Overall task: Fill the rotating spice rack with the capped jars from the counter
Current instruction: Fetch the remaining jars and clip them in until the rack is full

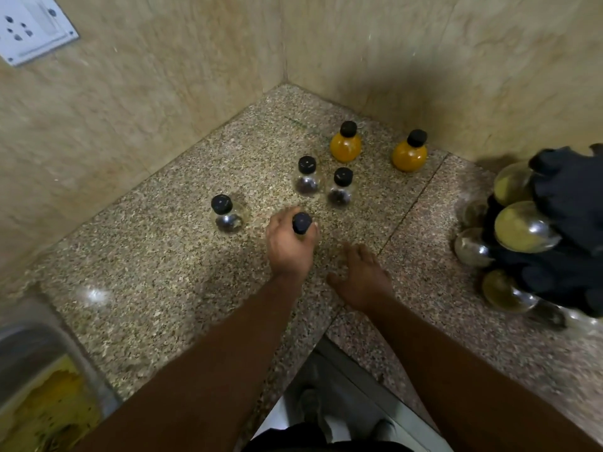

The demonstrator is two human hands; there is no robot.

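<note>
My left hand is shut on a capped jar; only its black cap shows above my fingers. My right hand rests open just to its right, holding nothing. Three clear jars with black caps stand on the counter: one to the left and two beyond my hand. Two orange-filled jars stand further back. The black rotating spice rack at the right edge holds several round jars lying on their sides.
The speckled granite counter fills a corner between two beige tiled walls. A steel sink with yellow residue lies at the lower left. A white wall socket is at the upper left. The floor shows below the counter's inner corner.
</note>
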